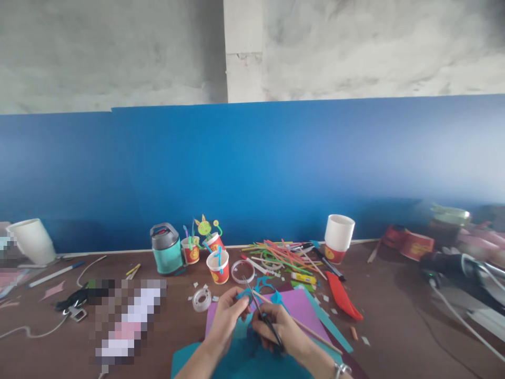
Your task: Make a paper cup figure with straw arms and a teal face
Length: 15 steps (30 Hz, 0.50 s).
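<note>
My left hand (228,315) pinches a small piece of blue paper (244,296) between thumb and fingers. In my right hand (281,327) is a pair of scissors (258,307), its blades pointing up and left beside the paper. The fingers are wrapped round the dark handles, which are partly hidden. Beneath both hands lie a teal paper sheet (193,360) and a purple sheet (307,310). A cut blue paper scrap (276,297) rests just past the right hand. A thin wooden stick (317,337) slants under the right hand across the sheets.
Paper cups (218,267) with pipe-cleaner shapes stand ahead, beside a teal flask (167,251). Coloured sticks (282,255), a glue stick (303,278) and a tape roll (202,299) lie around the paper. A red sheath-like piece (342,297) is rightward; stacked cups (339,237) stand behind.
</note>
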{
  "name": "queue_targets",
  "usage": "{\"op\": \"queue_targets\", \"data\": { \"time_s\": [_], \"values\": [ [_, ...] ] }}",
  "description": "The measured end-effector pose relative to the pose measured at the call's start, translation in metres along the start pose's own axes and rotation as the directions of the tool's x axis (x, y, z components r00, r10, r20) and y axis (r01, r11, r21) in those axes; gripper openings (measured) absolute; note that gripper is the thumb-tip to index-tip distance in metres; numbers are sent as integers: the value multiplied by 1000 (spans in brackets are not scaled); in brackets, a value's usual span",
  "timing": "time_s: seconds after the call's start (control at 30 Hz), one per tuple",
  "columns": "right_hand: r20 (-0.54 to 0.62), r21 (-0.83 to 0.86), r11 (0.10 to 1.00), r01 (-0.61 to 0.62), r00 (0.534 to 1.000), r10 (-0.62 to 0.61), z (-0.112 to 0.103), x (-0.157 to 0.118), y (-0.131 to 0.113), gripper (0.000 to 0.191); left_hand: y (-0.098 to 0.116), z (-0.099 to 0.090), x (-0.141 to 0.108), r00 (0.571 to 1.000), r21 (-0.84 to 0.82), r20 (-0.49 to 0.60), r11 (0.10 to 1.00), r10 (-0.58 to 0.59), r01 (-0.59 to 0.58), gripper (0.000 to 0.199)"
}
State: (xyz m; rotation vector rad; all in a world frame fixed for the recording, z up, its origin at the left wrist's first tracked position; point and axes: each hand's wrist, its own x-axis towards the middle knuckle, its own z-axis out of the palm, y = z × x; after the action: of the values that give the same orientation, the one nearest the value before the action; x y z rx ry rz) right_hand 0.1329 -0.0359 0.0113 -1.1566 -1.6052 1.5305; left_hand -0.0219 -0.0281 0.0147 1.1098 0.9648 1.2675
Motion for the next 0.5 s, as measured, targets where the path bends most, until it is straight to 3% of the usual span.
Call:
{"op": "queue_targets", "data": {
  "time_s": [0.5],
  "values": [
    [-8,10,1000,-2,1000,2,-3,2,3,37,-4,0,4,999,-60,-37,998,11,-13,33]
  ]
}}
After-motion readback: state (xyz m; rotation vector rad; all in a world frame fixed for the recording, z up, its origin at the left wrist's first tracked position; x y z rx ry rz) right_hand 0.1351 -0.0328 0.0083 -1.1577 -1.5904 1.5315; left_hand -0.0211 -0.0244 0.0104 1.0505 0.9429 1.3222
